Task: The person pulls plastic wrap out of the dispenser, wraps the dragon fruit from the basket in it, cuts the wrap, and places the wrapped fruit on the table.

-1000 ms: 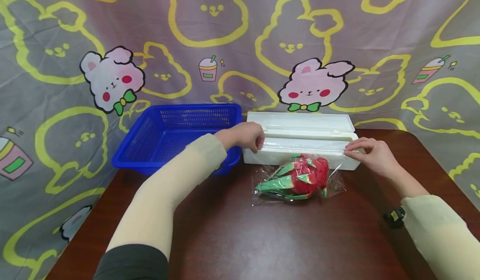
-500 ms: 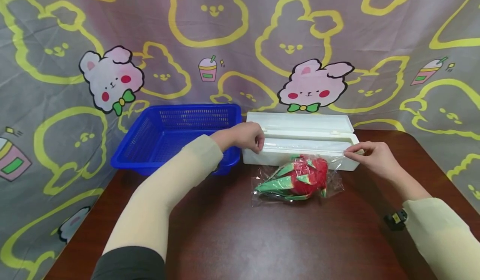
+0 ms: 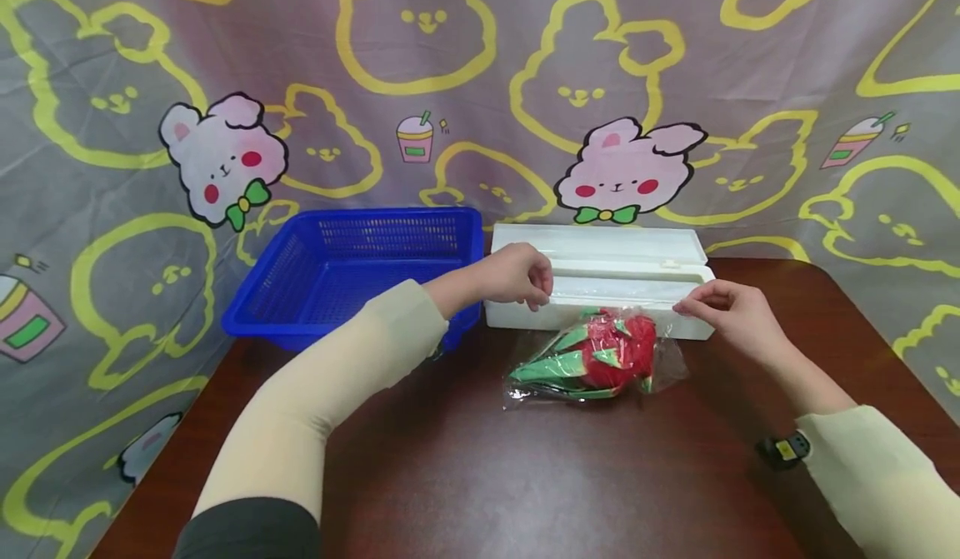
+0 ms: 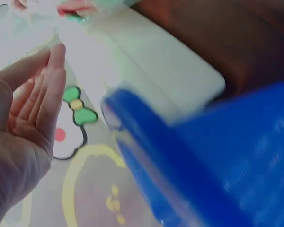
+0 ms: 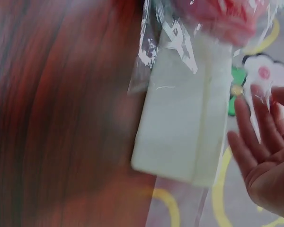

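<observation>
A long white cling film box (image 3: 540, 317) stands at the back of the table with its lid (image 3: 600, 244) raised. Glossy clear cling film (image 3: 618, 289) shows along its opening. My left hand (image 3: 516, 273) is over the box's left part, thumb and fingertips pinching the film's edge. At the right end, my right hand (image 3: 742, 313) pinches the film between thumb and fingertips; a shiny bit of film (image 5: 261, 97) shows there in the right wrist view. In front of the box lies a red and green dragon fruit (image 3: 618, 351) in a clear plastic bag.
Left of the box sits a blue plastic basket (image 3: 281, 328) with slotted walls, close beside my left forearm. A patterned curtain (image 3: 480, 117) hangs behind the brown table (image 3: 525, 476). A small black device (image 3: 783, 451) is at my right wrist.
My left hand has shifted right along the box, and my right hand has moved slightly left, so they are closer together. Box, basket and bagged fruit stay in place.
</observation>
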